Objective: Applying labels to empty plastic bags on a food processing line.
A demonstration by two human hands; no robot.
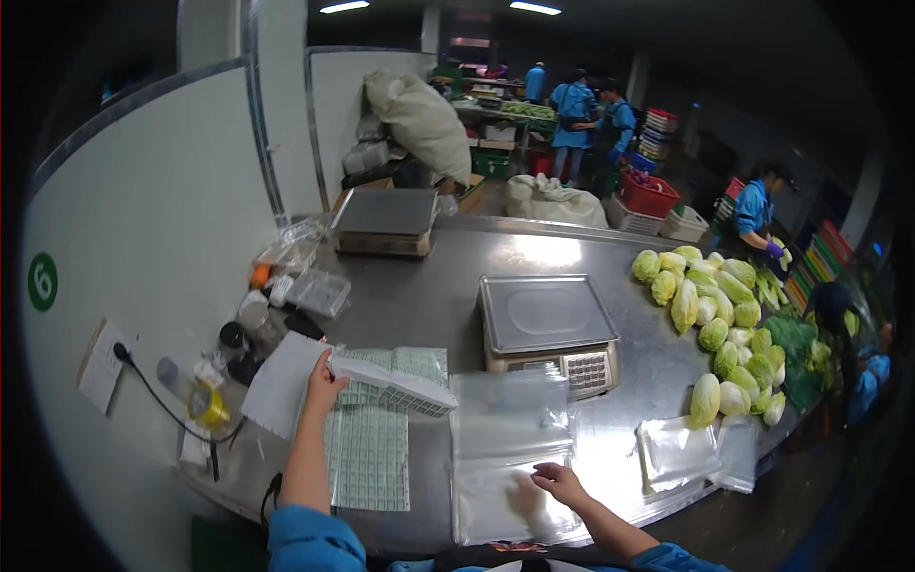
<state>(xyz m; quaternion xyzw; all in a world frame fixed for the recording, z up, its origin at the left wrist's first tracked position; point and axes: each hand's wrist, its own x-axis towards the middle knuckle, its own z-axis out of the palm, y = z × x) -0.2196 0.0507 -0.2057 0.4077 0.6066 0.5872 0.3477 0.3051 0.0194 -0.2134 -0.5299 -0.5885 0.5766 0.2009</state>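
My left hand (326,382) grips the edge of a folded printed label sheet (422,397), lifting it over more green label sheets (368,457) lying on the steel table. Beside it lies a white paper sheet (282,382). My right hand (561,482) hovers above or rests on a stack of clear plastic bags (500,429); contact cannot be told. Its fingers are bent, with nothing seen in them. Behind the bags stands a digital weighing scale (547,314). Napa cabbages (736,336) lie piled at the right.
Smaller clear bags (679,454) lie at the table's right front edge. A second scale (386,214) stands at the back left. Yellow tape (208,405), a black power cord (171,400) and jars line the left wall. A co-worker (754,211) handles cabbage beyond the table.
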